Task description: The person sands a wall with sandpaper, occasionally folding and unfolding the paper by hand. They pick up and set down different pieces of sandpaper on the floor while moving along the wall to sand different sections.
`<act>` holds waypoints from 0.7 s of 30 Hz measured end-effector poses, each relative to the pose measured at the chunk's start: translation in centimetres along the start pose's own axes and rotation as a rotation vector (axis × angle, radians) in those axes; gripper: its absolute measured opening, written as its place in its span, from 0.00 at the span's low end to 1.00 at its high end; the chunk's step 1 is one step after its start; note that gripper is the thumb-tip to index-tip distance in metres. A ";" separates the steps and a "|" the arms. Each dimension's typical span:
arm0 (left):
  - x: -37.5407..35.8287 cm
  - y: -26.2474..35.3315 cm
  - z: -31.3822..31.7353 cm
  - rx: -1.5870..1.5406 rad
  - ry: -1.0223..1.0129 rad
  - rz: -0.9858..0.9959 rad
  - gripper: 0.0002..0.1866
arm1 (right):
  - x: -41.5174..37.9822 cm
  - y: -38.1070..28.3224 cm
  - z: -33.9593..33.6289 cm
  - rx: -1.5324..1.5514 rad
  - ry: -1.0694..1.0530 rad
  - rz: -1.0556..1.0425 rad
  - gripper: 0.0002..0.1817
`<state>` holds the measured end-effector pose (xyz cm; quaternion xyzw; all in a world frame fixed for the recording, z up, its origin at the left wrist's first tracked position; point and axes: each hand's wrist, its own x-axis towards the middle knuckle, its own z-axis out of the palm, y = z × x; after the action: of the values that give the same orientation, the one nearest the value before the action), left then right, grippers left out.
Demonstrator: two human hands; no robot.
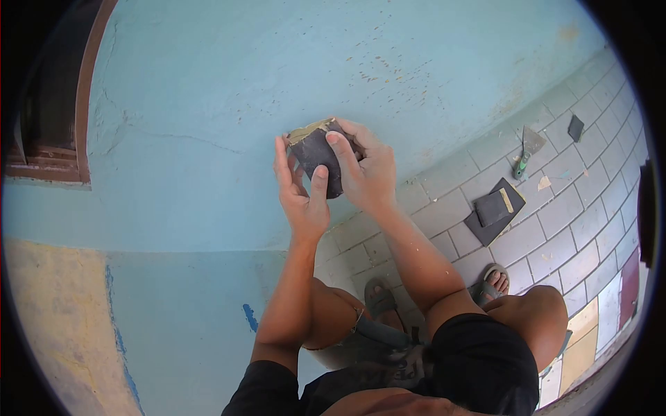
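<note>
Both hands hold a dark piece of sandpaper in front of the pale blue wall. Its yellowish underside shows along the top edge, and it looks folded or wrapped round; whether a block sits inside is hidden. My left hand grips it from the left, thumb pressed on the dark face and fingers behind. On the right side, my right hand has its thumb across the upper part and its fingers curled behind.
Chipped spots mark the wall above. On the tiled floor to the right lie dark sandpaper sheets, a scraper with a green handle and a small dark piece. A brown window frame stands at left.
</note>
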<state>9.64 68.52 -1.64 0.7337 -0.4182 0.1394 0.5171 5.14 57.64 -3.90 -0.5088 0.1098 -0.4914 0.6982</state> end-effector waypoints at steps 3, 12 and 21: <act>0.1 1.7 -1.0 -0.293 0.007 -0.256 0.39 | 0.4 -0.2 0.1 0.281 -0.070 0.247 0.18; 1.1 4.1 -3.5 -0.438 0.179 -0.367 0.31 | 0.6 -2.4 0.0 0.507 -0.469 0.372 0.21; 1.0 3.9 -4.7 -0.551 0.217 -0.408 0.11 | 0.6 -2.2 0.0 0.449 -0.551 0.492 0.15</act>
<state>8.37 71.72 3.51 0.6159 -0.2278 -0.0077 0.7541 4.16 57.20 -1.85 -0.4151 -0.0723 -0.1677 0.8913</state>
